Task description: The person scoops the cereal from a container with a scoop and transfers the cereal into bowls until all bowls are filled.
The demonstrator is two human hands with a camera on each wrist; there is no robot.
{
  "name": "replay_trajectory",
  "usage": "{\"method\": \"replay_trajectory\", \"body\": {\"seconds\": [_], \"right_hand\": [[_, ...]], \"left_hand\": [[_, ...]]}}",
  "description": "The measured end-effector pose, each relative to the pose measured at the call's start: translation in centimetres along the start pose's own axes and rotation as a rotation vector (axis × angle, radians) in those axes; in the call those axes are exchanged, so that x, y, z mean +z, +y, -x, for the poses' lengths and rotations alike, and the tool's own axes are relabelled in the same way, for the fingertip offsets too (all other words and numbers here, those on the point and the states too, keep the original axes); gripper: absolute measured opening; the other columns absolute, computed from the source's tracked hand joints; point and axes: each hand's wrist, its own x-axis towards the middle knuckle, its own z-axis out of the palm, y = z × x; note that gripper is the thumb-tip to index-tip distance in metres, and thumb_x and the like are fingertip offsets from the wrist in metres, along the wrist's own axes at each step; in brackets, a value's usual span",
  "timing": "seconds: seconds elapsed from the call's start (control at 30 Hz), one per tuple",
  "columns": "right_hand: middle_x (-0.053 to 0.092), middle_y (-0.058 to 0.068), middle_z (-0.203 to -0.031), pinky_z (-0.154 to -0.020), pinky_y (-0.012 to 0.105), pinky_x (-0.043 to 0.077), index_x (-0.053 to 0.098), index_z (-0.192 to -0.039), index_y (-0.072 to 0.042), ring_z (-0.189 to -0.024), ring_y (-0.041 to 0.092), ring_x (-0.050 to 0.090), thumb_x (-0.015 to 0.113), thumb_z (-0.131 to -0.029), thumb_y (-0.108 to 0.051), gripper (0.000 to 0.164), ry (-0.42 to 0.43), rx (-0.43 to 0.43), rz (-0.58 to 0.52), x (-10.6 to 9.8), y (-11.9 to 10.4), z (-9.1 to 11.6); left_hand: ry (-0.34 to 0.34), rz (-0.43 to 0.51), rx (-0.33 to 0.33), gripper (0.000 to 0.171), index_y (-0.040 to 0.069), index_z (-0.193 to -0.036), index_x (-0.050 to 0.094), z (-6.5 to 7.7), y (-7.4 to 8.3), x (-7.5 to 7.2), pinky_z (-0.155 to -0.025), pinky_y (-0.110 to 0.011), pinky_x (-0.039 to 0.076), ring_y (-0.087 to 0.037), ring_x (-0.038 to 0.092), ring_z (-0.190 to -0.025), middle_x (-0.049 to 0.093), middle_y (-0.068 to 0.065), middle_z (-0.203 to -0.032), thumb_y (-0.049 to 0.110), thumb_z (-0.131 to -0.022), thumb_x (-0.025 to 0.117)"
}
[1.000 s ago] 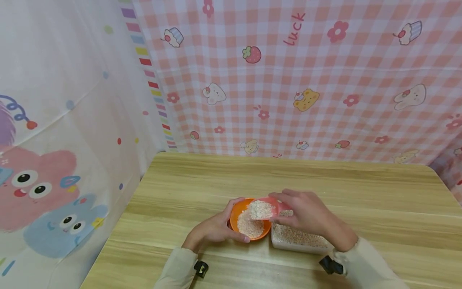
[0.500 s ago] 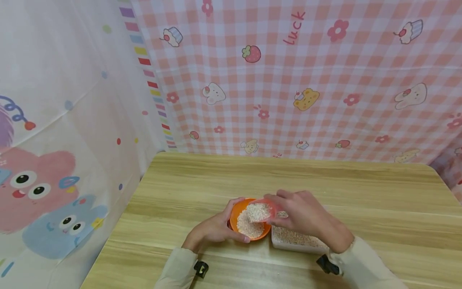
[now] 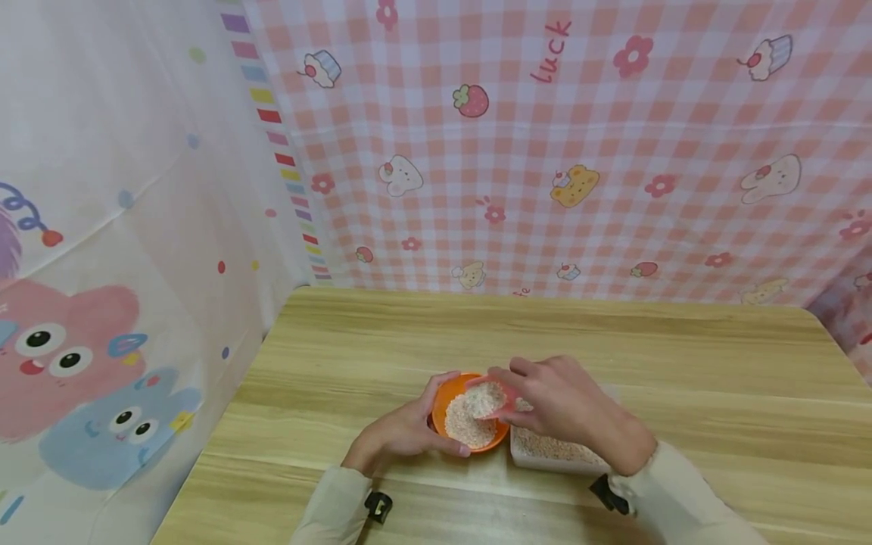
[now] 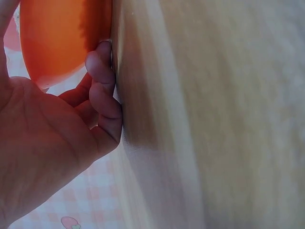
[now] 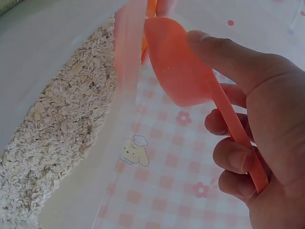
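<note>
An orange bowl [image 3: 446, 395] stands on the table with oat flakes [image 3: 462, 428] heaped inside. My left hand [image 3: 409, 428] grips it from the left, thumb at the near rim and fingers around the far side. In the left wrist view, curled fingers sit low against the bowl [image 4: 62, 40]. My right hand [image 3: 565, 401] holds a coral-pink scoop [image 5: 176, 67] by its handle, the fingers wrapped round it. The scoop's mouth is tilted down over the bowl, with oats in it. Just right of the bowl, a translucent box [image 3: 548, 462] holds more oats [image 5: 62, 109], partly hidden under the right hand.
The wooden table [image 3: 381, 325] reaches back to a pink checked cloth [image 3: 518, 151] hung behind it. A white cartoon-print cloth [image 3: 157, 250] hangs at the left. Black straps [image 3: 378, 506] sit at the sleeve cuffs.
My right hand has shifted a little left and tipped the scoop further over the bowl. The left hand and the bowl have stayed in place.
</note>
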Motion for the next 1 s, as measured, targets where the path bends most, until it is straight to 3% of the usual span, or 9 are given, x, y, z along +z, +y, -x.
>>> {"method": "replay_trajectory", "body": {"seconds": [0.17,0.4,0.67,1.0], "right_hand": [[0.058,-0.006,-0.079,-0.048,0.017,0.035,0.071,-0.117,-0.013,-0.051,0.003,0.035,0.080,-0.080,-0.047,0.051,-0.017,-0.034,0.050,-0.1,-0.3,-0.1],[0.062,-0.005,-0.080,-0.051,0.022,0.043,0.072,-0.114,-0.014,-0.054,0.008,0.052,0.080,-0.079,-0.048,0.049,-0.012,-0.071,0.131,-0.2,-0.6,-0.3],[0.064,-0.004,-0.082,-0.056,0.028,0.049,0.072,-0.113,-0.015,-0.061,0.014,0.060,0.079,-0.080,-0.047,0.047,-0.019,-0.094,0.242,-0.3,-1.2,-0.7],[0.065,-0.003,-0.082,-0.067,0.029,0.054,0.071,-0.114,-0.016,-0.064,0.015,0.062,0.078,-0.085,-0.025,0.031,0.003,-0.147,0.351,-0.2,-1.4,-0.3]], "left_hand": [[-0.012,0.002,0.011,0.105,0.043,-0.151,0.018,-0.1,0.0,0.1,-0.117,-0.056,0.022,-0.025,0.034,-0.141,0.034,-0.002,-0.156,0.037,-0.074,0.088],[-0.020,0.002,0.026,0.105,0.041,-0.152,0.017,-0.2,-0.2,0.0,-0.116,-0.056,0.022,-0.024,0.037,-0.138,0.038,0.001,-0.154,0.035,-0.075,0.088],[-0.018,0.045,0.020,0.106,0.041,-0.152,0.018,0.0,-0.2,-0.1,-0.116,-0.055,0.021,-0.024,0.040,-0.135,0.040,0.000,-0.152,0.034,-0.073,0.089],[-0.020,-0.038,0.040,0.110,0.037,-0.154,0.015,-0.2,-0.1,0.1,-0.115,-0.057,0.024,-0.028,0.042,-0.135,0.041,-0.004,-0.152,0.038,-0.073,0.089]]}}
